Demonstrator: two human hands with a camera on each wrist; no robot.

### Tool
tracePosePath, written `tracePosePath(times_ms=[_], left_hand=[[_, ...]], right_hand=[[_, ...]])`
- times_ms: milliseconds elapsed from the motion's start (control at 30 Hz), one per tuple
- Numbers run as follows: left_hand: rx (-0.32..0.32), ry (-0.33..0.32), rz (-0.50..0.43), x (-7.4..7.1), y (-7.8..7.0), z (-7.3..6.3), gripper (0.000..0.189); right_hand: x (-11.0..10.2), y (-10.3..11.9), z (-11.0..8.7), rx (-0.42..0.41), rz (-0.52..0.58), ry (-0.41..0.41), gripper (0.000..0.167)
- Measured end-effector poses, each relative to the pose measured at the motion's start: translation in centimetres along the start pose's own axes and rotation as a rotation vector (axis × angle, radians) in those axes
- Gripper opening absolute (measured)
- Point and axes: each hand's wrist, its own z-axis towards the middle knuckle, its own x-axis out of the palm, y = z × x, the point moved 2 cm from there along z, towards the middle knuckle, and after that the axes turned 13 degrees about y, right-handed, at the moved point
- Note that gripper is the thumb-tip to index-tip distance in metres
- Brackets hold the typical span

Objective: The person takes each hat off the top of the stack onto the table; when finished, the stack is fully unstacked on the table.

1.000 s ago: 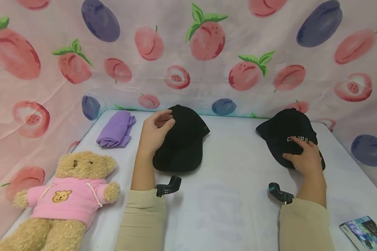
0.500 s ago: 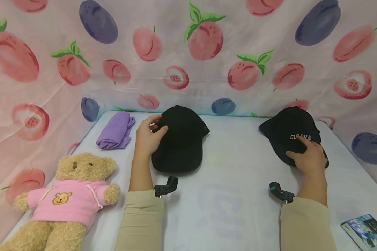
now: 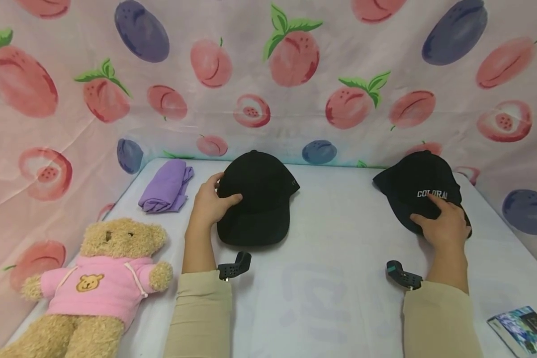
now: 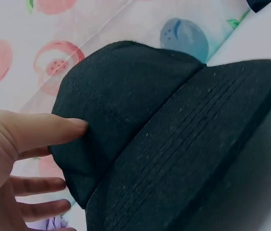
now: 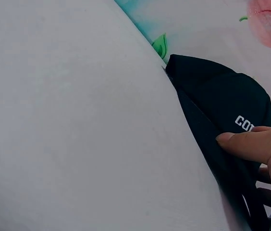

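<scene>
Two black baseball caps stand on the white table. My left hand (image 3: pixel 210 204) is at the side of the plain left cap (image 3: pixel 257 199). In the left wrist view its thumb (image 4: pixel 54 131) lies across the crown, and the other fingers reach, mostly straight, to the cap's edge. My right hand (image 3: pixel 445 226) grips the right cap (image 3: pixel 420 174), which has white lettering on its front. Its thumb rests near the brim and its index finger crosses the lettering. Further fingers go round the far side, partly hidden in the head view.
A teddy bear (image 3: pixel 89 283) in a pink hoodie lies at the left. Behind it is a folded purple cloth (image 3: pixel 167 186). A small book (image 3: pixel 523 328) with a blue patterned cover lies at the front right. A fruit-print curtain (image 3: pixel 232 30) borders the table (image 3: pixel 331 248).
The right cap has shifted slightly to the right together with my right hand. My left hand has moved down and left, from over the left cap to its side.
</scene>
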Motion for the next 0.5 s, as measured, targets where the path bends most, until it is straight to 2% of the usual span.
tracePosePath(times_ms=[167,500], left_hand=[[0.0,0.069,0.019,0.0,0.4,0.0,0.092],[0.02,0.113,0.019,0.1,1.2,0.1,0.101]], right_hand=[[-0.1,-0.5,0.4,-0.002,-0.01,-0.017,0.077],[-0.3,-0.6,1.0,0.017,-0.028,-0.016,0.078]])
